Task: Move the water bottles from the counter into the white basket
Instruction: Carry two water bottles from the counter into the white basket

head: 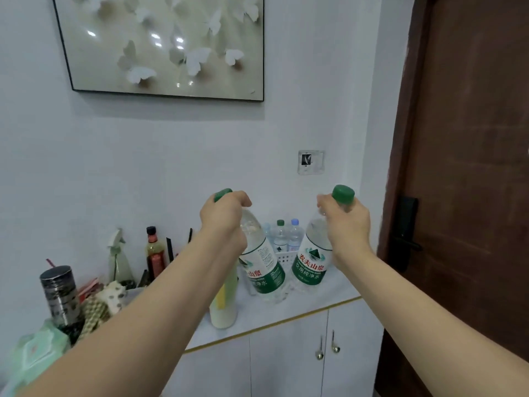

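Observation:
My left hand (pixel 223 219) grips the neck of a large clear water bottle (pixel 264 270) with a green cap and green-and-white label, tilted with its base to the right. My right hand (pixel 347 224) grips the neck of a second large green-capped bottle (pixel 310 263), also tilted. Both bottles hang just above the white counter (pixel 286 313). Behind and between them stands the white basket (pixel 283 257) against the wall, holding several small water bottles (pixel 286 236) with green and blue caps.
A white-and-yellow bottle (pixel 224 305) stands on the counter under my left forearm. Left of it are a sauce bottle (pixel 154 253), a spray bottle (pixel 117 253), a metal tumbler (pixel 60 293) and clutter. A brown door (pixel 463 167) is at right; cabinet doors (pixel 289 362) lie below.

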Available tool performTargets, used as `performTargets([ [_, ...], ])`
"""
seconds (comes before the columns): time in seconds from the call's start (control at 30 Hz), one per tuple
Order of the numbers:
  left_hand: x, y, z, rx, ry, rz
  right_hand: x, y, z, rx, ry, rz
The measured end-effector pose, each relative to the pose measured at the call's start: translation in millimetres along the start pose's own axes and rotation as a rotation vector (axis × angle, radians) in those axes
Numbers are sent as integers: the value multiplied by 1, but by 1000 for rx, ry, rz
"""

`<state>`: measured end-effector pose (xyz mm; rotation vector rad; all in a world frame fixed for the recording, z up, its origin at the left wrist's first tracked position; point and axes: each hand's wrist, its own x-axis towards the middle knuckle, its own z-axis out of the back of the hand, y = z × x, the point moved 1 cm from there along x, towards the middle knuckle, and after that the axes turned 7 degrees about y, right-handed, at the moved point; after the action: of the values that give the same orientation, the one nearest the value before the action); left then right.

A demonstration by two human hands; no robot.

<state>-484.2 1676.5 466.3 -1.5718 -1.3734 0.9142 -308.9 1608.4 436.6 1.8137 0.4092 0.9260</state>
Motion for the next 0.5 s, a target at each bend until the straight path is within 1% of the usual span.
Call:
performTargets([
  [0.13,59,0,-8,26,-8,101,47,-34,-25,-26,51,-1],
  [0.27,114,1,-20,53,-39,126,95,-73,-46,-15,78,-6],
  [0.4,171,2,-46,161,0,144,157,-109,-70,-6,147,-29],
  [0.5,212,7,-68,237,8,184,203,-136,-88,-84,201,-20],
])
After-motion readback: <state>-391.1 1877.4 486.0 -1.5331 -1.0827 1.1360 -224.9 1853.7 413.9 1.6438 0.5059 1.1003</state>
